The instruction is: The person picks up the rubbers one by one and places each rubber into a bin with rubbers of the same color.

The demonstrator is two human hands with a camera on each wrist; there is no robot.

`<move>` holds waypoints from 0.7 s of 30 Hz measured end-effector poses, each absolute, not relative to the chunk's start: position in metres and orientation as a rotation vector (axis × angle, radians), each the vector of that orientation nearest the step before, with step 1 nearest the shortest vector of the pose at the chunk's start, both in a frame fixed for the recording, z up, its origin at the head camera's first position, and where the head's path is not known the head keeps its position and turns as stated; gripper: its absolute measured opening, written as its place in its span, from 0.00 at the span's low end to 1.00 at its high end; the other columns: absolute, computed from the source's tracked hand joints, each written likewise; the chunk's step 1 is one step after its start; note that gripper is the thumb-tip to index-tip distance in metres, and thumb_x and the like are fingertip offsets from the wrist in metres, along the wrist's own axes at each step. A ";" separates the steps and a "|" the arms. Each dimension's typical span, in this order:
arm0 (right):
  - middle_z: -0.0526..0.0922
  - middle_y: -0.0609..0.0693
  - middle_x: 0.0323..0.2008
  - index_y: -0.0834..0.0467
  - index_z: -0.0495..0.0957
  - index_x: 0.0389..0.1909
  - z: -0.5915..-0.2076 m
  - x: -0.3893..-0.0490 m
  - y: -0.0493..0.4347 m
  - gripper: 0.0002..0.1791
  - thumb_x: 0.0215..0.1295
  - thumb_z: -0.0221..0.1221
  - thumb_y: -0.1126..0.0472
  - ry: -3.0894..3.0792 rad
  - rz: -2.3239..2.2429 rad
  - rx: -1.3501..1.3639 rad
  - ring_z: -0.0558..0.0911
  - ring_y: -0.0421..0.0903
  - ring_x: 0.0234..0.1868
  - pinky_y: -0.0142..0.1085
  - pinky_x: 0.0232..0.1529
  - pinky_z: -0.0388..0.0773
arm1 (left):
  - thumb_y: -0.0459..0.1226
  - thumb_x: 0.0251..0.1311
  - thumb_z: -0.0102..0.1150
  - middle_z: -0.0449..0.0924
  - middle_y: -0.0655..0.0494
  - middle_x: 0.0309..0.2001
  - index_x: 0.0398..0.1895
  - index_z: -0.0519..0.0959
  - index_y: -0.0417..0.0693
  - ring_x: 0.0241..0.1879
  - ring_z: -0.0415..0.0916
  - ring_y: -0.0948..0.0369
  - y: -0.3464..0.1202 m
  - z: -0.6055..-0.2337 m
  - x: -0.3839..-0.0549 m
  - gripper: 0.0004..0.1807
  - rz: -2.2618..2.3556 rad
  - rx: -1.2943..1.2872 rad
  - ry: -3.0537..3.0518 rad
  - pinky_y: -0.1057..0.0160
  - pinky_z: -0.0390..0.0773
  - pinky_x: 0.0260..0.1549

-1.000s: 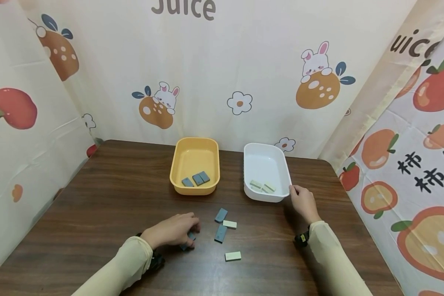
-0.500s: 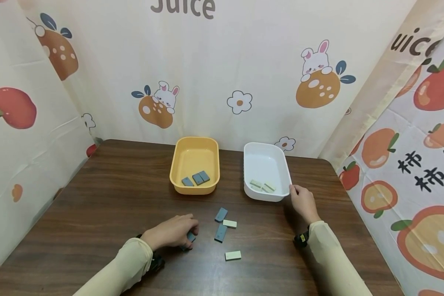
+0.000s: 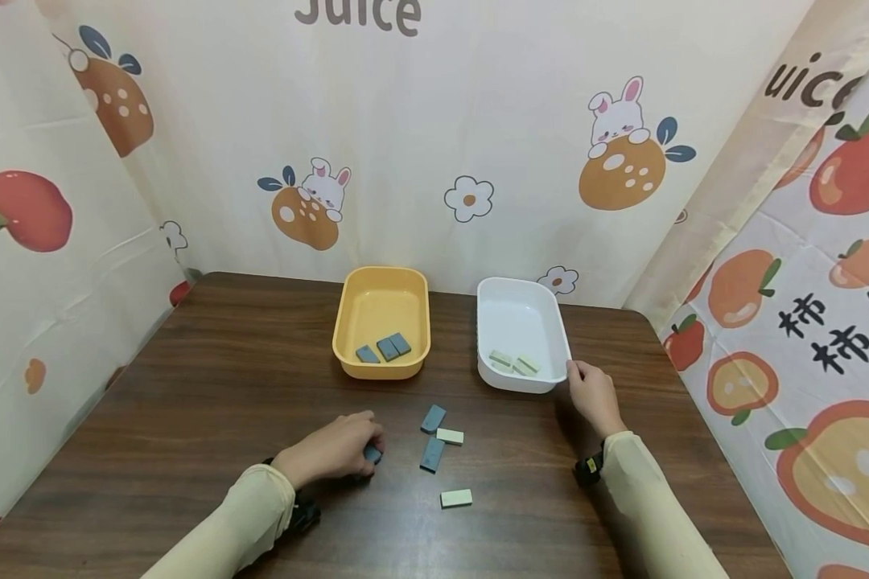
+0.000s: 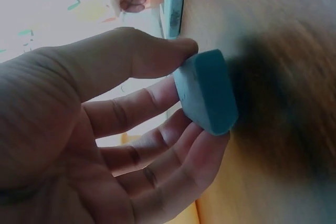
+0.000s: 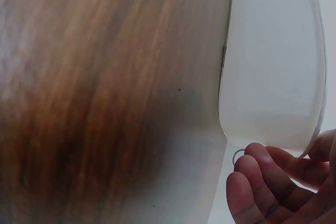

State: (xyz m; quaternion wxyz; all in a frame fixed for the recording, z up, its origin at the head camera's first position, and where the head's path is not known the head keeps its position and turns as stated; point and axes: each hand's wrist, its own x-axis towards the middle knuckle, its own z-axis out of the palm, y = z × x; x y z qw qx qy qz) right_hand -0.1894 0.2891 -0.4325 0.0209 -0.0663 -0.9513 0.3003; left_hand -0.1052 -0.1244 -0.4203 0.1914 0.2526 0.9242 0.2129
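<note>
My left hand pinches a blue eraser-like block between thumb and fingertips, at or just above the table; the head view cannot settle which. To its right on the table lie two blue blocks and two pale green blocks. My right hand holds the near right corner of the white tray by its rim, thumb and index finger pinching it in the right wrist view. Several pale green blocks lie inside that tray. In the yellow tray are three blue blocks.
Both trays stand side by side at the back of the brown wooden table, with a gap between them. A patterned curtain hangs behind the table's back edge and along both sides.
The left fingers have closed in on the blue block, and the left hand has shifted slightly back and left. The right hand and both trays stay put.
</note>
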 end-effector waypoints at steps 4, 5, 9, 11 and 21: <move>0.81 0.59 0.32 0.66 0.78 0.54 -0.432 -0.189 0.288 0.28 0.77 0.38 0.49 -2.958 0.937 -0.216 0.75 0.52 0.33 0.39 0.34 0.70 | 0.35 0.50 0.70 0.71 0.60 0.35 0.31 0.80 0.52 0.32 0.67 0.63 -0.127 -0.418 -0.107 0.07 0.624 0.693 2.606 0.62 0.70 0.33; 0.82 0.61 0.34 0.66 0.78 0.55 -0.431 -0.189 0.288 0.28 0.77 0.38 0.49 -2.960 0.940 -0.221 0.75 0.52 0.35 0.41 0.36 0.71 | 0.36 0.51 0.70 0.71 0.60 0.35 0.32 0.81 0.52 0.32 0.67 0.63 -0.127 -0.418 -0.108 0.07 0.628 0.690 2.611 0.62 0.71 0.33; 0.83 0.65 0.45 0.66 0.76 0.58 -0.432 -0.188 0.288 0.29 0.77 0.38 0.49 -2.966 0.944 -0.228 0.77 0.56 0.41 0.48 0.44 0.74 | 0.36 0.52 0.69 0.72 0.59 0.36 0.35 0.82 0.50 0.32 0.68 0.63 -0.129 -0.416 -0.111 0.08 0.658 0.678 2.641 0.62 0.72 0.33; 0.82 0.67 0.50 0.67 0.75 0.59 -0.432 -0.188 0.287 0.29 0.77 0.38 0.49 -2.966 0.946 -0.229 0.77 0.57 0.44 0.51 0.48 0.74 | 0.36 0.52 0.69 0.72 0.59 0.36 0.36 0.82 0.49 0.32 0.68 0.64 -0.130 -0.415 -0.111 0.08 0.694 0.674 2.669 0.63 0.72 0.33; 0.81 0.67 0.51 0.67 0.76 0.57 -0.434 -0.189 0.288 0.29 0.77 0.37 0.49 -2.950 0.941 -0.227 0.77 0.58 0.44 0.53 0.50 0.73 | 0.35 0.53 0.69 0.74 0.60 0.40 0.41 0.82 0.50 0.36 0.73 0.63 -0.127 -0.405 -0.115 0.11 0.933 0.565 2.798 0.67 0.76 0.34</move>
